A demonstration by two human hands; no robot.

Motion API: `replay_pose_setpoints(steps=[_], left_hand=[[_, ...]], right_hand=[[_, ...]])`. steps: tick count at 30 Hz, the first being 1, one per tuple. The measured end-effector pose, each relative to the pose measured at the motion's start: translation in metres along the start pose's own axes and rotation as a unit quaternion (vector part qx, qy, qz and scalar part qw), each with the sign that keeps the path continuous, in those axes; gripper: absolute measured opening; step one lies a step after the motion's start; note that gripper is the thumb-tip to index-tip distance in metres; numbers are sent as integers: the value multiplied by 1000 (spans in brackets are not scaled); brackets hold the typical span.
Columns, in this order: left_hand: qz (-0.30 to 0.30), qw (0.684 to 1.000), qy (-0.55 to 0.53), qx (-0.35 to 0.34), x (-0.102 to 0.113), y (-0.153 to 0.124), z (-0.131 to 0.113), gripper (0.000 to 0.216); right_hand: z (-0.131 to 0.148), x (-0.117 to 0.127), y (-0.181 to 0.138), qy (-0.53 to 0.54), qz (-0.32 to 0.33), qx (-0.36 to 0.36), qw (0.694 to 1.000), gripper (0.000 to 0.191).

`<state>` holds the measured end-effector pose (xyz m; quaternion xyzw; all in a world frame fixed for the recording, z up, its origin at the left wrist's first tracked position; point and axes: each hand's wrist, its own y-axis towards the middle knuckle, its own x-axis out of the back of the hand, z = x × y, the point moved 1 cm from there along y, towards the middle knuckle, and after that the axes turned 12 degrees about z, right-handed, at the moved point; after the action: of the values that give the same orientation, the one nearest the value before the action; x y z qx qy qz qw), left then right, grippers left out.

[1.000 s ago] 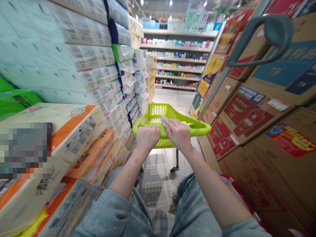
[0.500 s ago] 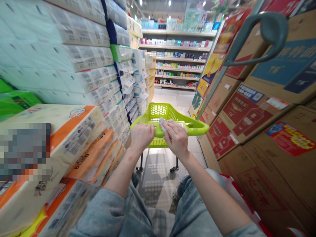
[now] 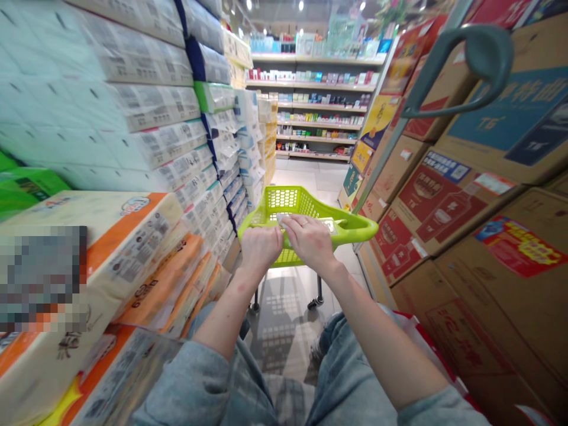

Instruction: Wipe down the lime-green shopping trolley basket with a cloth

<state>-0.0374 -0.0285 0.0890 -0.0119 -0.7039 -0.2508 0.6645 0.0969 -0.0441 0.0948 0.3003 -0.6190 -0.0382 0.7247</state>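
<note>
A lime-green plastic shopping basket (image 3: 350,226) on wheels stands in the aisle ahead of me. My left hand (image 3: 261,247) is a closed fist gripping the basket's near rim. My right hand (image 3: 309,239) lies on the rim beside it, fingers curled over a small white cloth or wipe (image 3: 281,218) pressed against the rim. Only a corner of the wipe shows past my fingers. A ring sits on one finger of the right hand.
Stacked tissue and paper packs (image 3: 146,142) wall the left side. Cardboard cartons (image 3: 448,201) pile up on the right, with a grey trolley handle (image 3: 483,59) leaning across them. The tiled aisle (image 3: 310,174) runs to product shelves (image 3: 319,100) at the back.
My right hand slid left along the rim with the wipe and now covers most of it. The basket shifted slightly. My left hand kept its grip.
</note>
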Motion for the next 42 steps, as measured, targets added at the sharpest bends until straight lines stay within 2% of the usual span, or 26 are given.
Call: replay_pose_setpoints(steps=[3, 5, 11, 14, 18, 24, 29, 33, 35, 42], left_hand=[[0, 1000, -4, 4, 0, 0, -3, 55], [3, 1000, -3, 0, 0, -1, -6, 56], [42, 998, -11, -46, 8, 3, 0, 57], [53, 997, -8, -59, 9, 7, 10, 57], [52, 998, 22, -40, 5, 9, 17, 58], [39, 999, 19, -18, 2, 7, 5, 59], [31, 999, 12, -30, 2, 8, 3, 58], [24, 999, 6, -40, 1, 6, 5, 60], [20, 999, 6, -39, 0, 5, 6, 61], [19, 999, -1, -27, -1, 3, 6, 61]], right_hand=[[0, -3, -15, 11, -50, 15, 999, 32], [-1, -2, -19, 13, -57, 15, 998, 32], [-8, 4, 2, -8, 20, -17, 1000, 30], [-10, 3, 8, -26, 26, -22, 999, 32], [-8, -1, -1, -12, -24, 8, 1000, 30], [9, -18, -21, -6, -114, -19, 993, 28], [12, -29, -26, -34, -137, -11, 990, 33], [-6, -28, -35, -35, -124, 25, 991, 34], [-21, -26, -44, -26, -137, 22, 990, 34], [-89, -17, -65, 9, -170, -67, 983, 36]])
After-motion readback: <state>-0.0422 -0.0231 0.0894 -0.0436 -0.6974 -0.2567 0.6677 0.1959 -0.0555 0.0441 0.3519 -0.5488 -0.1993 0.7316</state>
